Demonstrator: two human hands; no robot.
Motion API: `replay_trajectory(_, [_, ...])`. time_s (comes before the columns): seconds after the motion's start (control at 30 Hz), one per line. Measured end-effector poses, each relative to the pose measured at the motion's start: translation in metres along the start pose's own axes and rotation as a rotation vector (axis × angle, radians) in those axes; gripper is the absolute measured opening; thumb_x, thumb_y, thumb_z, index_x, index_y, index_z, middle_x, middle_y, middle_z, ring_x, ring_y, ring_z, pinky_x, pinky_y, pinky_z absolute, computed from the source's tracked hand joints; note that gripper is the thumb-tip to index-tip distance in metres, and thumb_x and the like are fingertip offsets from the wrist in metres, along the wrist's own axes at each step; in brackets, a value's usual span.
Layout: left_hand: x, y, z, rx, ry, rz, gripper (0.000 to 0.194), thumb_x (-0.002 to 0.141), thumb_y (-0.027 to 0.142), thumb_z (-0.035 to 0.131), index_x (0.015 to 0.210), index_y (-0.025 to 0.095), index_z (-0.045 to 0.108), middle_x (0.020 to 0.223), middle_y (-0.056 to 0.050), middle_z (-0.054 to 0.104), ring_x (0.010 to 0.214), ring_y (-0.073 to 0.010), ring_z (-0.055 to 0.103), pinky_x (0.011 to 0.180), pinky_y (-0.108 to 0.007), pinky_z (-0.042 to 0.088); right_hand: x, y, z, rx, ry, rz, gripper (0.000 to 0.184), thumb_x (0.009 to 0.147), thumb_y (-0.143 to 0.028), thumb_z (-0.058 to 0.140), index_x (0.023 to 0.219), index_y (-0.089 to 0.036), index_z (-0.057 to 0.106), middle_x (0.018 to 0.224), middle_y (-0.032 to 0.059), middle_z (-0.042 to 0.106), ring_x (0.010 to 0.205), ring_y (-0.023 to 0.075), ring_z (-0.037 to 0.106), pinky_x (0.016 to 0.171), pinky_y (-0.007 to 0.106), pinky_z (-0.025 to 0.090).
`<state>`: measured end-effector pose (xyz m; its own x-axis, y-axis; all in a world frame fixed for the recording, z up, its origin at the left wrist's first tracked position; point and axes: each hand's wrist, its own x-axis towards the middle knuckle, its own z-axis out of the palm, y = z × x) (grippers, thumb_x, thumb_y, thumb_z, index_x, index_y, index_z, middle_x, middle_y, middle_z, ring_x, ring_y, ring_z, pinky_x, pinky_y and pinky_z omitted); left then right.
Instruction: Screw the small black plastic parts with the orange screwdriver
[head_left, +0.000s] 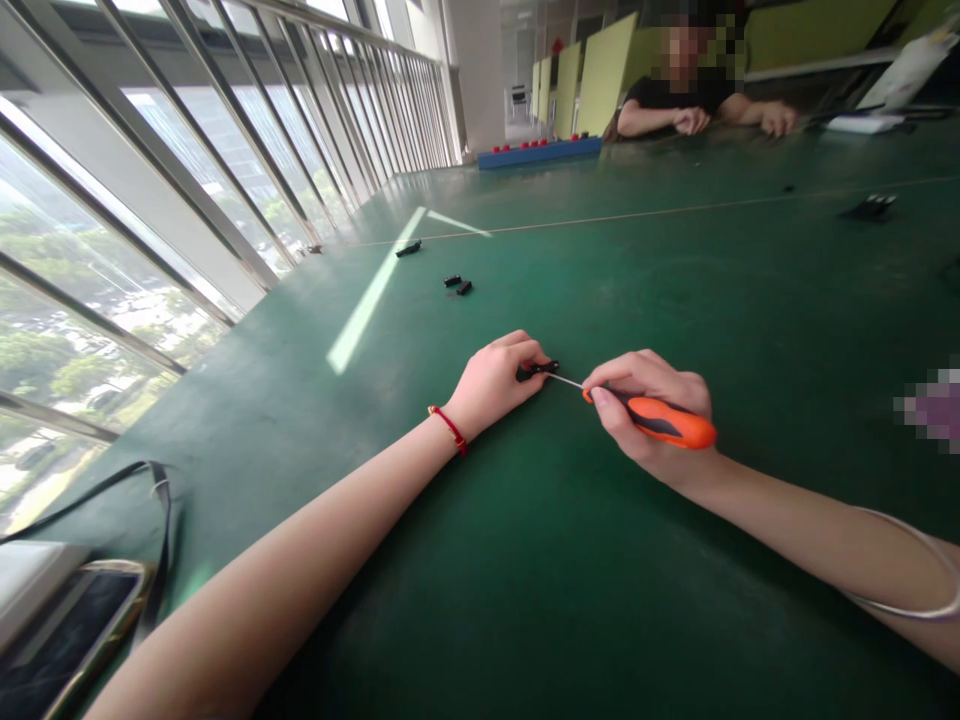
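On the green tabletop, my left hand is closed around a small black part, pinching it between thumb and fingers. Much of that part is hidden by the fingers. A screwdriver with an orange and dark grey handle lies in my right hand, which is closed on it. Its thin metal shaft points left, and the tip meets or nearly meets the black part; exact contact is too small to tell.
Small black pieces lie beyond my left hand, another black piece farther off. A blue strip with red knobs stands at the far edge. Across the table sits a person. A phone and black strap are at left.
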<state>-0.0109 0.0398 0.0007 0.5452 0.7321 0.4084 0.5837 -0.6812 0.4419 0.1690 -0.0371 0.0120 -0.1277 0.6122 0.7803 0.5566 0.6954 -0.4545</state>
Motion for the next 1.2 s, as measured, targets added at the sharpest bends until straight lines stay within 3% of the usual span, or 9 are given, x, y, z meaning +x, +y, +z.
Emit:
replay_trajectory(0.3, [0.001,0.001,0.001,-0.009,-0.012,-0.007,0.008,0.077,0.017,0.058,0.082,0.017,0.065,0.090,-0.002,0.062,0.078,-0.0127,0.061,0.068,-0.023,0.048,0.007,0.024,-0.004,-0.025,0.130,0.053,0.007,0.079,-0.020,0.058,0.075,-0.025,0.060,0.059,-0.0028,0.063,0.053,0.0141,0.057,0.056,0.029,0.044])
replay_trajectory(0.57, [0.000,0.004,-0.001,0.078,-0.038,0.064,0.013,0.081,0.019,0.055,0.088,0.019,0.065,0.089,-0.002,0.064,0.082,-0.0147,0.060,0.071,-0.025,0.047,0.015,0.046,-0.001,-0.156,-0.172,0.166,0.007,0.082,-0.021,0.055,0.087,-0.022,0.060,0.089,0.0042,0.068,0.080,0.0194,0.063,0.074,0.032,0.045])
replay_trajectory(0.83, [0.000,0.008,-0.001,0.105,0.035,0.134,0.012,0.081,0.020,0.056,0.089,0.018,0.065,0.086,-0.002,0.065,0.082,-0.0152,0.060,0.074,-0.025,0.046,0.012,0.048,0.006,-0.162,-0.417,0.258,0.015,0.081,-0.028,0.059,0.095,-0.021,0.061,0.094,0.0051,0.065,0.084,0.0210,0.061,0.076,0.033,0.044])
replay_trajectory(1.03, [-0.001,0.010,-0.001,0.077,0.070,0.177,0.013,0.082,0.019,0.056,0.090,0.018,0.065,0.087,-0.002,0.066,0.082,-0.0145,0.060,0.075,-0.025,0.046,0.011,0.054,0.007,-0.206,-0.453,0.207,0.016,0.080,-0.024,0.059,0.095,-0.020,0.061,0.086,0.0052,0.060,0.075,0.0198,0.057,0.069,0.032,0.043])
replay_trajectory(1.2, [-0.001,0.012,-0.001,0.076,0.045,0.187,0.012,0.084,0.023,0.056,0.091,0.019,0.065,0.088,-0.002,0.067,0.081,-0.0138,0.062,0.076,-0.026,0.045,0.010,0.055,0.008,-0.182,-0.458,0.172,0.015,0.080,-0.024,0.058,0.094,-0.020,0.061,0.088,0.0057,0.062,0.082,0.0221,0.057,0.075,0.035,0.044])
